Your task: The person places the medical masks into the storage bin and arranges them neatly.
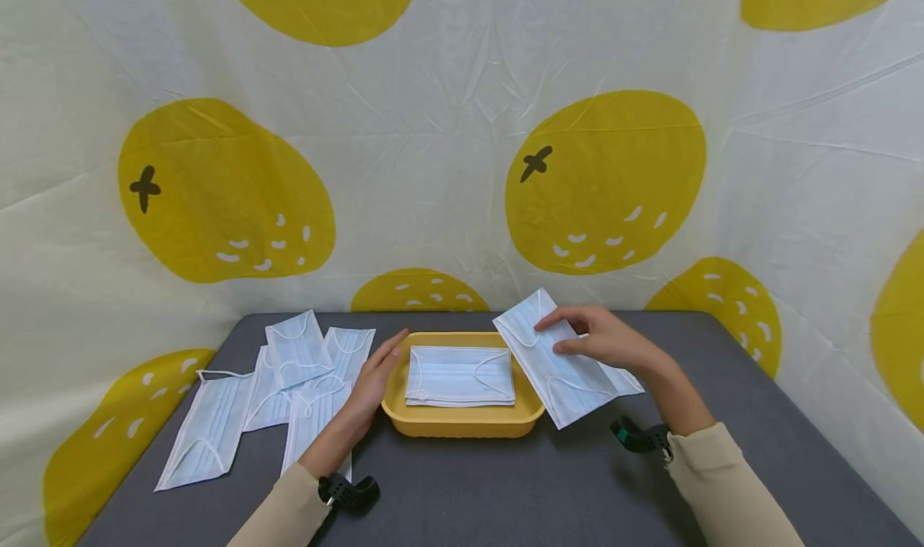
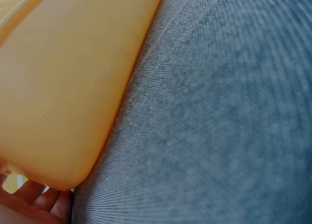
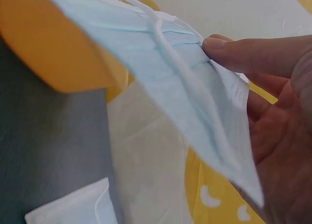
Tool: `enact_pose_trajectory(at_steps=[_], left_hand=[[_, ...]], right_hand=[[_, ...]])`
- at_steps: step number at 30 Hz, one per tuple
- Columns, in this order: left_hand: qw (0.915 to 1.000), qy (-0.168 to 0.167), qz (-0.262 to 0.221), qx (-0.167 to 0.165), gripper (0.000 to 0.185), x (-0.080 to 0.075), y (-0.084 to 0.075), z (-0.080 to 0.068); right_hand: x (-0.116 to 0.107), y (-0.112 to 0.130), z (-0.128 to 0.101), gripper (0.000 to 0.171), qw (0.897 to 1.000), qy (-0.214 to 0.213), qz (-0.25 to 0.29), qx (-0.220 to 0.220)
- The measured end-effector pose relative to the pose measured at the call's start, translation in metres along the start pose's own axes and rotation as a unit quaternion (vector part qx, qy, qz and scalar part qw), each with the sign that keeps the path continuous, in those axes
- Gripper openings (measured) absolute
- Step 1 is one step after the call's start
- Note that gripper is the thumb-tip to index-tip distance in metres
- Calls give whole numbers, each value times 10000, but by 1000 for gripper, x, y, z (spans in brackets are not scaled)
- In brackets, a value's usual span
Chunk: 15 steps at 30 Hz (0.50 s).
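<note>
My right hand [image 1: 602, 340] pinches a pale blue face mask [image 3: 146, 72] between thumb and fingers. The mask is tilted in the air, overlapping the right end of a yellow plastic tray [image 1: 462, 427] in the head view. Inside the tray lies a small stack of face masks [image 1: 460, 377] with white ear loops, laid lengthwise from side to side. At the tray's left end, my left hand [image 1: 368, 386] rests its fairly straight fingers [image 2: 46, 202] against the outer wall. Beneath the right hand, another mask [image 1: 624, 381] lies on the table, partly hidden.
Several loose masks [image 1: 205, 431] lie spread and overlapping left of the tray, some partly behind the left forearm. The table [image 1: 476, 499] has a dark grey cloth surface. Behind it hangs a white curtain [image 1: 433, 170] printed with yellow fruit.
</note>
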<state>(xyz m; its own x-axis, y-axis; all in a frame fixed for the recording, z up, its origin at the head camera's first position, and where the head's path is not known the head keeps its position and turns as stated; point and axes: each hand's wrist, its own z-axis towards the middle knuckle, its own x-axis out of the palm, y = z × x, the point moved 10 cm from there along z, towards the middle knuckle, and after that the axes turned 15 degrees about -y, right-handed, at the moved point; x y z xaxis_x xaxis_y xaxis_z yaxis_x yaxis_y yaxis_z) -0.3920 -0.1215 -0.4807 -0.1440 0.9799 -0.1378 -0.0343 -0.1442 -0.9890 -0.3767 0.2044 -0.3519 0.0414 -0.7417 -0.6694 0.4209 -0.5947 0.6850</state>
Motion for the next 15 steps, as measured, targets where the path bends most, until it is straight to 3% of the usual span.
enact_pose_trajectory(at_steps=[15], left_hand=[[10000,8,-1,-9,48,0,-1,-2]], right_hand=[[33,43,36,32,9980,527,118,-330]])
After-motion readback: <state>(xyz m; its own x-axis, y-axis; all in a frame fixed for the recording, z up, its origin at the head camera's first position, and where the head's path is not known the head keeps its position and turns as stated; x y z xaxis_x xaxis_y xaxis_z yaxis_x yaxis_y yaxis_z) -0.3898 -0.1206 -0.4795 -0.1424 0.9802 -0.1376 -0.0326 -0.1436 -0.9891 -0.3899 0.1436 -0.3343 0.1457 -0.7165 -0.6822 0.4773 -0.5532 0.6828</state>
